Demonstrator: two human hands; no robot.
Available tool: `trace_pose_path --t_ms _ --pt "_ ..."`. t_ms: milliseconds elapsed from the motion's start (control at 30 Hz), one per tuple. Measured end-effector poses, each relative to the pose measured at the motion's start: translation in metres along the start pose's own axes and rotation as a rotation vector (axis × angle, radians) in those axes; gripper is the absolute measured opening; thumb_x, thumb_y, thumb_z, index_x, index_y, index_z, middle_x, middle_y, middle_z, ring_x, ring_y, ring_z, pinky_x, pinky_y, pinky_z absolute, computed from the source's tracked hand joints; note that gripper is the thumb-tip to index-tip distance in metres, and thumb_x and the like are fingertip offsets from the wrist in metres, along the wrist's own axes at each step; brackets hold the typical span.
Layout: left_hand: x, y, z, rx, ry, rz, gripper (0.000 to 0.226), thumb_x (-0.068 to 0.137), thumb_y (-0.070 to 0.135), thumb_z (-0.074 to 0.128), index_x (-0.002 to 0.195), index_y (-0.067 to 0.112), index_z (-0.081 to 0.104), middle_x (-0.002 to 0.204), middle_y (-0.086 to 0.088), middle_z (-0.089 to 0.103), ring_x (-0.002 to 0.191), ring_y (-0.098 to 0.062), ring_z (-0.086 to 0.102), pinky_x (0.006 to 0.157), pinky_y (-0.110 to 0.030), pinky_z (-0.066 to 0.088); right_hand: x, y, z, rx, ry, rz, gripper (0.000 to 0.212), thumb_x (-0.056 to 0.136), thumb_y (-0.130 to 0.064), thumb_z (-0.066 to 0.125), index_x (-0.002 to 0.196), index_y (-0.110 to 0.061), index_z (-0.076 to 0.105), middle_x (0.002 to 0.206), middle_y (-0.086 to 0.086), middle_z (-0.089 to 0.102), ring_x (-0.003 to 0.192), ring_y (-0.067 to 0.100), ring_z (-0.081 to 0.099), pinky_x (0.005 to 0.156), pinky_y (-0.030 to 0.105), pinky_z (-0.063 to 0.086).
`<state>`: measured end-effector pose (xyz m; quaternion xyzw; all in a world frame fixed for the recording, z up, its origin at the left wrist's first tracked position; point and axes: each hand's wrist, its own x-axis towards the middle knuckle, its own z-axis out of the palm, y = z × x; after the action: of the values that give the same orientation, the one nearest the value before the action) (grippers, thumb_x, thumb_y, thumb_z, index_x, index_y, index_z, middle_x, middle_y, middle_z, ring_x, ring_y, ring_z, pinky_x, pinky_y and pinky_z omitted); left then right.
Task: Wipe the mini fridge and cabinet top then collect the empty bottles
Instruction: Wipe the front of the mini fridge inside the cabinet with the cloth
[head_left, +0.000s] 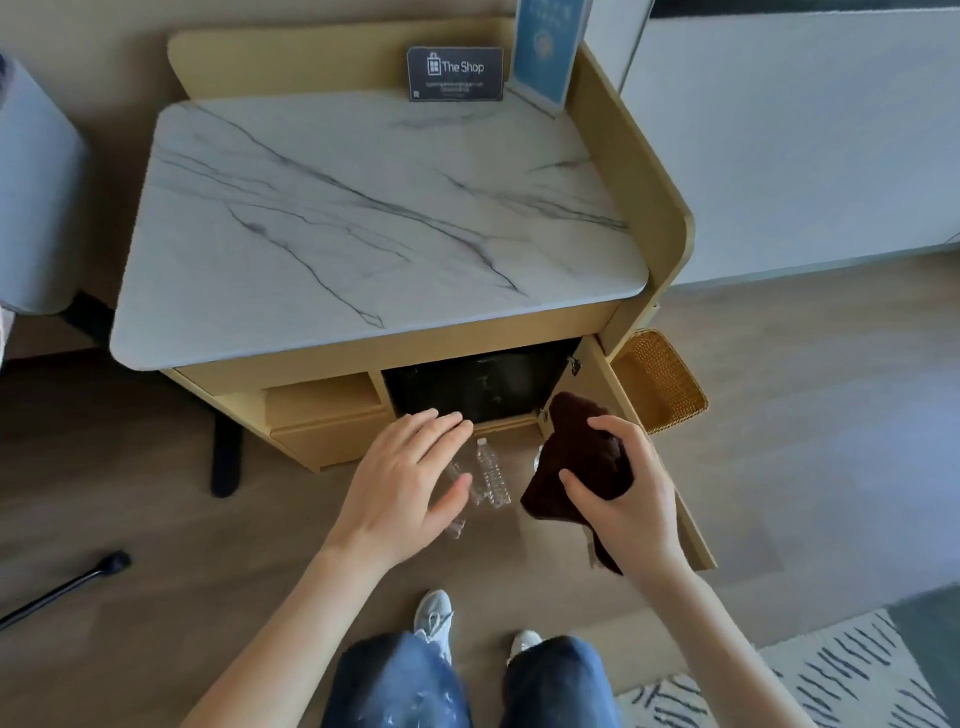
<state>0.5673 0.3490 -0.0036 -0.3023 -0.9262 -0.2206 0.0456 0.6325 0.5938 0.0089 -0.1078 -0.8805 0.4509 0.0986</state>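
The cabinet's white marble top (374, 218) fills the upper middle of the head view. Below it the black mini fridge (475, 387) shows in an open compartment, the cabinet door (670, 499) swung out to the right. Clear empty plastic bottles lie on the wooden floor in front: one (491, 473) in plain sight, another (455, 522) mostly hidden under my left hand. My left hand (410, 483) hovers over them, fingers spread, holding nothing. My right hand (626, 501) grips a dark brown cloth (574, 467) beside the open door.
A dark "The Shop" card (455, 74) and a blue sign (545, 49) stand at the back of the top. A wicker basket (662, 382) sits right of the cabinet. A grey chair (36, 197) is at left, a patterned rug (810, 680) at lower right.
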Motion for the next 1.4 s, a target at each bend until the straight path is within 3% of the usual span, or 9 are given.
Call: trace_pose_path --t_ms 167,400,533,633,733,833,1033,1167,1400 --pt "0.021 -0.013 0.075 0.041 0.040 -0.110 0.048 0.094 0.037 0.049 0.134 0.013 0.061 0.135 -0.001 0.061 0.128 -0.021 0.052 0.108 -0.036 0.042 0.049 0.077 0.028 0.063 -0.095 -0.012 0.061 0.078 -0.013 0.084 0.123 -0.036 0.051 0.122 -0.011 0.059 0.114 0.004 0.057 0.083 0.007 0.051" --pt "0.042 -0.076 0.214 0.073 0.018 -0.214 0.050 0.095 0.041 0.046 0.136 0.016 0.059 0.138 0.003 0.058 0.131 -0.019 0.050 0.109 -0.031 0.037 0.094 0.209 0.123 0.075 -0.139 -0.005 0.061 0.076 -0.011 0.084 0.122 -0.037 0.053 0.118 -0.015 0.060 0.112 0.003 0.058 0.089 0.019 0.055" --pt "0.055 -0.126 0.295 0.087 0.013 -0.208 0.051 0.095 0.043 0.044 0.137 0.018 0.058 0.139 0.004 0.057 0.132 -0.017 0.049 0.111 -0.030 0.035 0.112 0.278 0.184 0.136 -0.121 0.027 0.061 0.075 -0.010 0.085 0.119 -0.041 0.055 0.116 -0.023 0.061 0.111 -0.001 0.059 0.088 0.017 0.054" --pt "0.061 -0.163 0.357 0.100 0.026 -0.173 0.050 0.095 0.043 0.044 0.137 0.019 0.058 0.139 0.006 0.058 0.132 -0.015 0.049 0.111 -0.030 0.036 0.123 0.324 0.227 0.165 -0.086 0.007 0.060 0.073 -0.009 0.086 0.117 -0.040 0.058 0.113 -0.027 0.062 0.110 -0.005 0.058 0.087 0.007 0.050" --pt "0.066 -0.200 0.412 0.121 0.073 -0.129 0.050 0.095 0.044 0.045 0.138 0.021 0.057 0.140 0.007 0.056 0.134 -0.013 0.047 0.111 -0.032 0.040 0.135 0.361 0.265 0.196 -0.073 -0.049 0.061 0.072 -0.006 0.087 0.114 -0.040 0.060 0.112 -0.025 0.064 0.109 -0.003 0.060 0.085 0.005 0.047" --pt "0.069 -0.234 0.451 0.173 0.126 -0.086 0.051 0.095 0.045 0.044 0.140 0.022 0.055 0.142 0.008 0.054 0.136 -0.011 0.042 0.113 -0.028 0.030 0.145 0.386 0.295 0.225 -0.046 -0.127 0.059 0.070 -0.003 0.087 0.113 -0.035 0.062 0.111 -0.021 0.065 0.108 0.000 0.062 0.084 0.007 0.047" --pt "0.074 -0.269 0.471 0.264 0.263 -0.052 0.051 0.095 0.044 0.043 0.139 0.020 0.056 0.141 0.005 0.056 0.135 -0.015 0.045 0.113 -0.030 0.031 0.160 0.406 0.319 0.286 0.018 -0.268 0.053 0.071 -0.004 0.086 0.109 -0.033 0.064 0.111 -0.019 0.066 0.104 -0.001 0.063 0.079 0.009 0.050" --pt "0.073 -0.267 0.451 0.254 0.349 -0.066 0.050 0.095 0.043 0.046 0.139 0.021 0.056 0.142 0.006 0.055 0.136 -0.013 0.045 0.114 -0.029 0.032 0.172 0.387 0.311 0.300 0.003 -0.349 0.054 0.073 -0.006 0.085 0.112 -0.036 0.063 0.111 -0.018 0.067 0.105 0.002 0.064 0.084 0.025 0.057" --pt "0.086 -0.271 0.397 0.328 0.422 -0.093 0.051 0.094 0.041 0.048 0.138 0.018 0.057 0.141 0.004 0.056 0.134 -0.014 0.046 0.113 -0.026 0.029 0.202 0.324 0.297 0.405 -0.001 -0.455 0.061 0.074 -0.008 0.085 0.116 -0.039 0.053 0.106 -0.014 0.067 0.102 -0.002 0.064 0.079 0.014 0.055"
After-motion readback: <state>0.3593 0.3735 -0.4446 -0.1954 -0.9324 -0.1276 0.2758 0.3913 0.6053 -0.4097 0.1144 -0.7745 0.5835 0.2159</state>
